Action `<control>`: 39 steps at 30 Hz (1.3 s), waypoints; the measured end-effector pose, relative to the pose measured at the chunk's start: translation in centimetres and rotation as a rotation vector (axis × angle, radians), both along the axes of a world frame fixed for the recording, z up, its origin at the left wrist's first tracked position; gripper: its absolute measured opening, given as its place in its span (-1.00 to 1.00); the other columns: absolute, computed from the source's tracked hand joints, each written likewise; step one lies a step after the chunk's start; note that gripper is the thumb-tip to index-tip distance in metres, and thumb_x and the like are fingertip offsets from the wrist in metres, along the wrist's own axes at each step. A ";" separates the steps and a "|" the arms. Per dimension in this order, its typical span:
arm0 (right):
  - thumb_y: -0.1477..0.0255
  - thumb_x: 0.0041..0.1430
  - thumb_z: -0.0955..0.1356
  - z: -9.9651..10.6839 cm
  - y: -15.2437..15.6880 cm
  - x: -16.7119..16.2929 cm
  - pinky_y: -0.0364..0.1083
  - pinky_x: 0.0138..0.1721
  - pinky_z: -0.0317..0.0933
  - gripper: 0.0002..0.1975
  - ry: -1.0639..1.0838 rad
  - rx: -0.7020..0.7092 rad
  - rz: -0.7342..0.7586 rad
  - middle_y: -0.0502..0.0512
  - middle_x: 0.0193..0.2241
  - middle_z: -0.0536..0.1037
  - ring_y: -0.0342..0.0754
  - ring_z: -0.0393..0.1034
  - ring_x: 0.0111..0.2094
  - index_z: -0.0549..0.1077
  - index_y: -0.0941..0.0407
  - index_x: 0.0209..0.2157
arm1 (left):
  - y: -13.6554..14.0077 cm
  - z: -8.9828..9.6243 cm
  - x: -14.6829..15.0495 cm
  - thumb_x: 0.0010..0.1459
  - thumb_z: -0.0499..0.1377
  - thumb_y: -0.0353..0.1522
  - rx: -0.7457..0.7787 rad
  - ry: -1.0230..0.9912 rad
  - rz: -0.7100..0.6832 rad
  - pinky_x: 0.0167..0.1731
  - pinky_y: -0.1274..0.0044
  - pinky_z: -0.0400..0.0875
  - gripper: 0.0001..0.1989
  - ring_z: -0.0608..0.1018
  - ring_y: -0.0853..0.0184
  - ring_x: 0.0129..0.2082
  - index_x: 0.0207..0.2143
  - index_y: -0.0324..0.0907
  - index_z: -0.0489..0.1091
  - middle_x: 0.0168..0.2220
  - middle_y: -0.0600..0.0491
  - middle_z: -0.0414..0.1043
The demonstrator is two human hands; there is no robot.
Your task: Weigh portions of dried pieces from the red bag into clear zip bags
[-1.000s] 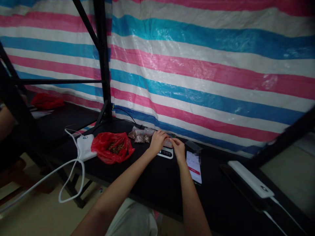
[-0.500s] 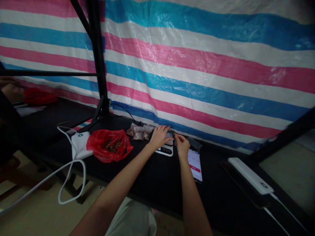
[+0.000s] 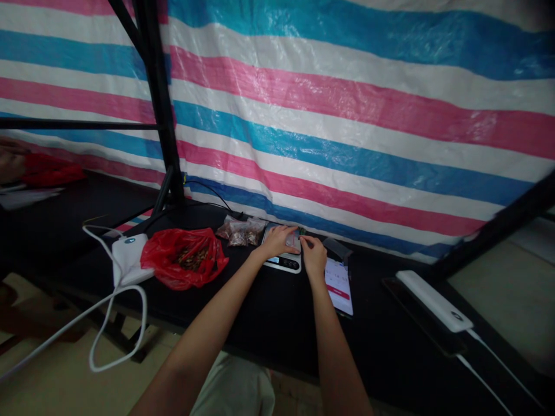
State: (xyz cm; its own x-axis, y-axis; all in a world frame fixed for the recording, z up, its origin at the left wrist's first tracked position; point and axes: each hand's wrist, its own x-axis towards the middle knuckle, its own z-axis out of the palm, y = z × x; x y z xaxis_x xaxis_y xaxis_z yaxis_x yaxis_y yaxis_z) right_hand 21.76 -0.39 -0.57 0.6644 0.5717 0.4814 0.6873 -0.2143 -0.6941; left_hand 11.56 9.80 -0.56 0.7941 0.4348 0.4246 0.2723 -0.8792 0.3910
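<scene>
A white digital scale [image 3: 284, 264] with a lit display lies on the black table. Over its platform, my left hand [image 3: 277, 242] stretches out, thumb apart from the fingers. What looks like a small clear plastic bag [image 3: 293, 238] shows between that thumb and forefinger. At the scale's right edge, my right hand [image 3: 315, 257] is closed in a pinch; what its fingertips hold is too small to make out. Left of the scale sit several filled clear bags [image 3: 240, 232]. Farther left, an open red plastic bag [image 3: 162, 260] holds small brown pieces [image 3: 193, 258].
A phone [image 3: 339, 286] with a lit screen lies beside my right wrist. A white power bank [image 3: 433, 300] and a dark phone [image 3: 418, 315] lie at right with cables. A white box with a cord [image 3: 130, 260] stands at left. Another person's hand [image 3: 11, 162] shows far left.
The view has shifted slightly, moving the scene left. My left hand has drawn its fingers in a little, uncovering more of the scale's display. My right hand stays pinched at the scale's right edge.
</scene>
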 end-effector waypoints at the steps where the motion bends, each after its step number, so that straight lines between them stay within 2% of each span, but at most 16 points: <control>1: 0.22 0.05 0.21 0.1 0.0 -0.1 -0.08 -0.36 0.13 -0.67 0.000 0.003 0.016 0.11 -0.36 0.49 -0.02 0.32 -0.42 0.52 0.08 -0.34 | 0.2 0.0 -0.1 -0.15 0.26 -0.11 -0.013 -0.025 -0.010 0.05 0.28 0.07 -0.24 0.31 0.16 0.02 0.09 -0.15 0.13 -0.02 -0.08 0.30; 4: 0.22 0.06 0.23 0.3 0.1 -0.5 -0.10 -0.36 0.12 -0.69 -0.002 -0.002 0.059 0.09 -0.36 0.50 -0.04 0.32 -0.40 0.52 0.08 -0.34 | 0.6 -0.1 -0.1 -0.18 0.29 -0.16 -0.052 -0.105 -0.057 0.06 0.26 0.05 -0.24 0.32 0.18 0.01 0.08 -0.14 0.13 -0.03 -0.07 0.30; 8: 0.23 0.08 0.24 0.4 0.1 -1.0 -0.13 -0.33 0.12 -0.71 -0.040 -0.050 0.111 0.05 -0.37 0.51 -0.04 0.33 -0.33 0.53 0.07 -0.37 | 0.7 -0.1 0.0 -0.20 0.31 -0.21 -0.131 -0.227 -0.200 -0.07 0.40 0.24 -0.24 0.39 0.23 -0.10 0.07 -0.17 0.13 -0.05 -0.08 0.31; 12: 0.27 0.13 0.21 0.8 0.2 -1.3 -0.13 -0.26 0.13 -0.69 -0.073 0.000 0.155 0.06 -0.36 0.50 -0.05 0.32 -0.29 0.52 0.10 -0.39 | 0.4 0.3 0.0 -0.18 0.30 -0.22 -0.158 -0.309 -0.243 -0.11 0.43 0.27 -0.27 0.41 0.26 -0.16 0.06 -0.17 0.15 -0.09 -0.05 0.32; 14: 0.29 0.16 0.18 1.1 0.0 -1.3 -0.11 -0.21 0.13 -0.68 -0.085 0.061 0.115 0.08 -0.34 0.50 -0.04 0.31 -0.26 0.51 0.11 -0.35 | 0.4 0.6 -0.1 -0.21 0.32 -0.19 -0.152 -0.317 -0.223 -0.10 0.42 0.25 -0.25 0.40 0.23 -0.14 0.05 -0.16 0.16 -0.12 -0.05 0.34; 17: 0.39 0.19 0.12 1.5 -0.6 -0.7 -0.07 -0.13 0.10 -0.67 -0.108 0.114 -0.062 0.11 -0.27 0.48 -0.01 0.27 -0.18 0.46 0.12 -0.23 | 0.6 1.2 -0.1 -0.23 0.31 -0.14 -0.131 -0.341 -0.147 -0.11 0.42 0.25 -0.24 0.40 0.23 -0.17 0.04 -0.18 0.17 -0.19 -0.03 0.36; 18: 0.44 0.18 0.11 1.5 -0.9 -0.5 -0.06 -0.11 0.09 -0.68 -0.118 0.088 -0.128 0.13 -0.22 0.46 0.01 0.25 -0.14 0.43 0.13 -0.18 | 0.8 1.5 -0.1 -0.21 0.30 -0.13 -0.114 -0.340 -0.115 -0.12 0.42 0.25 -0.26 0.40 0.23 -0.18 0.03 -0.18 0.18 -0.21 -0.02 0.36; 20: 0.53 0.11 0.15 1.3 -1.3 0.1 -0.03 -0.09 0.08 -0.63 -0.126 -0.055 -0.216 0.17 -0.12 0.40 0.05 0.20 -0.07 0.34 0.12 -0.06 | 0.9 2.0 0.3 -0.16 0.27 -0.12 -0.056 -0.299 -0.054 -0.11 0.39 0.23 -0.33 0.38 0.21 -0.17 0.01 -0.16 0.21 -0.21 -0.01 0.36; 23: 0.55 0.01 0.21 0.5 -1.6 0.8 0.04 -0.09 0.07 -0.50 -0.097 -0.336 -0.204 0.22 0.00 0.30 0.14 0.13 0.01 0.22 0.12 0.06 | 1.1 2.4 1.3 -0.12 0.24 -0.10 0.033 -0.164 0.007 -0.08 0.30 0.18 -0.38 0.34 0.15 -0.12 -0.01 -0.13 0.23 -0.19 -0.02 0.36; 27: 0.42 0.04 0.24 -0.4 -1.4 0.8 0.12 -0.08 0.05 -0.49 -0.090 -0.514 -0.131 0.27 0.01 0.29 0.20 0.11 0.04 0.17 0.13 0.08 | 1.1 1.9 2.6 -0.25 0.29 -0.07 0.023 0.028 0.020 0.00 0.13 0.05 -0.11 0.26 0.02 0.01 0.12 -0.17 0.06 -0.03 -0.15 0.27; 30: 0.38 0.07 0.24 -0.9 -1.0 0.5 0.12 -0.09 0.06 -0.54 -0.135 -0.527 -0.142 0.28 -0.03 0.34 0.20 0.15 0.01 0.21 0.13 0.04 | 0.6 1.7 2.2 -0.31 0.30 -0.03 -0.023 0.034 0.018 0.06 0.02 -0.14 0.06 0.06 -0.06 0.15 0.19 -0.19 -0.10 0.15 -0.26 -0.01; 33: 0.42 0.08 0.24 -1.2 -0.9 0.3 0.10 -0.13 0.09 -0.63 -0.186 -0.481 -0.158 0.26 -0.10 0.39 0.19 0.20 -0.03 0.26 0.13 -0.03 | -0.8 2.8 -0.8 -0.12 0.19 -0.03 -0.040 -0.078 0.047 0.08 0.02 -0.21 -0.13 -0.05 0.00 0.21 0.18 -0.11 -0.08 0.22 -0.19 -0.15; 36: 0.45 0.07 0.24 -1.4 -0.9 0.7 0.05 -0.18 0.13 -0.69 -0.171 -0.399 -0.133 0.25 -0.16 0.42 0.14 0.29 -0.11 0.28 0.14 -0.10 | -3.1 4.3 -7.1 0.07 0.08 -0.12 0.017 -0.229 0.163 0.12 0.15 -0.13 -0.46 0.05 0.14 0.19 0.09 -0.03 0.11 0.19 -0.06 -0.04; 39: 0.41 0.05 0.24 -1.3 -0.7 1.2 0.01 -0.22 0.18 -0.67 -0.112 -0.188 -0.120 0.27 -0.19 0.43 0.10 0.36 -0.19 0.26 0.18 -0.11 | -5.6 4.6 -15.1 0.14 0.02 -0.19 0.045 -0.399 0.482 0.04 0.35 0.10 -0.68 0.26 0.25 0.05 -0.06 -0.05 0.28 0.05 -0.01 0.21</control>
